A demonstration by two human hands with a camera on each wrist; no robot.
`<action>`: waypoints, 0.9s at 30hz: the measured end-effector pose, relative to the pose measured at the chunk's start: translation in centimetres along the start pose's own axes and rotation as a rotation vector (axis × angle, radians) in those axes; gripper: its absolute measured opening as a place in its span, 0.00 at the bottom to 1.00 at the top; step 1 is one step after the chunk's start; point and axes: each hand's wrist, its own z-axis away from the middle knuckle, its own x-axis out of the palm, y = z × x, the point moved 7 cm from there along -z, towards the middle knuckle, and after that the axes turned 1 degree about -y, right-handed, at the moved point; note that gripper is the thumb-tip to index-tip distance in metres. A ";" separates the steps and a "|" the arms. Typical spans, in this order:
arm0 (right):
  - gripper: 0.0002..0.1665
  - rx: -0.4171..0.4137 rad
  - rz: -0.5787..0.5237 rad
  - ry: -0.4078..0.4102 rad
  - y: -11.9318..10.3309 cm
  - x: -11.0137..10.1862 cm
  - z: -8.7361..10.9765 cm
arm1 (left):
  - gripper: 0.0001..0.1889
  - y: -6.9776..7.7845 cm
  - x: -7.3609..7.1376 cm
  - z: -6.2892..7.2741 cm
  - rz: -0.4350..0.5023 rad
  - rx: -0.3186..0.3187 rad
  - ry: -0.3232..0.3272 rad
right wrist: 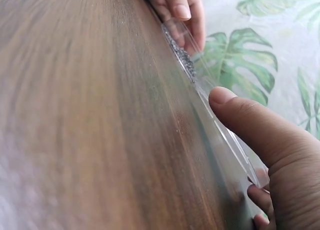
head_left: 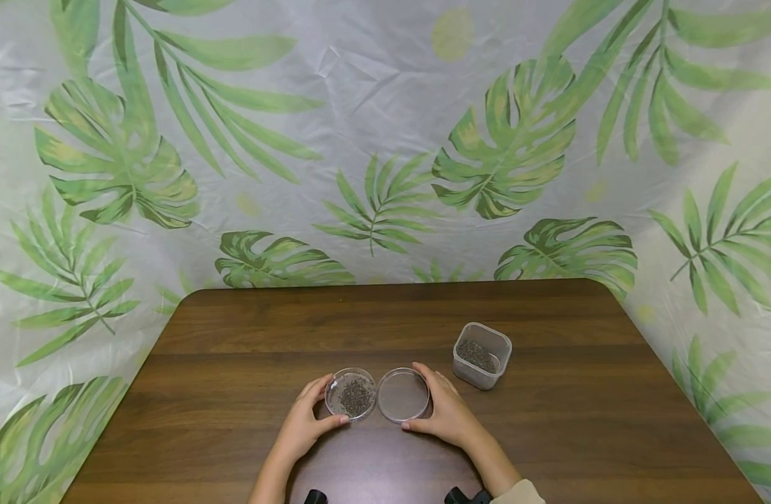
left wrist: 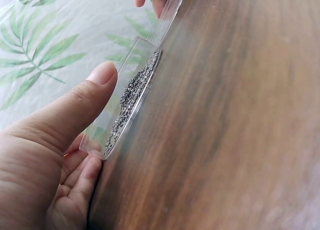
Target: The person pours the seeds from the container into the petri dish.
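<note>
A clear petri dish (head_left: pixel 350 394) with dark grey granules (left wrist: pixel 132 95) heaped across its bottom sits on the table. My left hand (head_left: pixel 305 416) holds it from the left, thumb at the near side of the rim and fingers round the far side. Right beside it is a shallow clear petri dish lid (head_left: pixel 403 395), with no granules in it. My right hand (head_left: pixel 445 413) grips this lid from the right between thumb and fingers. In both wrist views the two clear rims come close together, low over the wood.
A translucent square plastic tub (head_left: pixel 483 355), partly filled with the same dark granules, stands behind my right hand. The brown wooden table (head_left: pixel 234 350) ends at the back against a leaf-print curtain (head_left: pixel 385 140). Two black objects (head_left: pixel 316 497) show at the near edge.
</note>
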 end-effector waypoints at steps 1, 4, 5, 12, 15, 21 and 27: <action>0.60 0.003 -0.003 -0.001 0.0 0.0 0.0 | 0.44 0.0 0.0 0.0 -0.001 -0.001 -0.001; 0.61 0.009 -0.020 0.001 0.0 0.0 0.0 | 0.44 0.0 0.0 0.0 0.000 -0.002 -0.004; 0.61 0.008 -0.027 0.005 -0.1 0.0 0.0 | 0.44 0.0 0.0 0.0 0.000 -0.002 -0.004; 0.62 0.027 -0.079 0.019 -0.2 0.1 -0.1 | 0.44 0.2 0.0 0.0 0.009 -0.006 -0.005; 0.62 0.025 -0.124 0.031 -0.3 0.1 -0.2 | 0.44 0.3 -0.1 0.0 0.014 -0.005 -0.003; 0.63 0.013 -0.175 0.050 -0.8 0.0 -0.3 | 0.44 0.3 -0.2 0.0 0.009 -0.006 0.001; 0.62 -0.003 -0.191 0.068 -1.2 0.2 -0.3 | 0.44 0.3 -0.1 0.1 0.002 -0.010 -0.004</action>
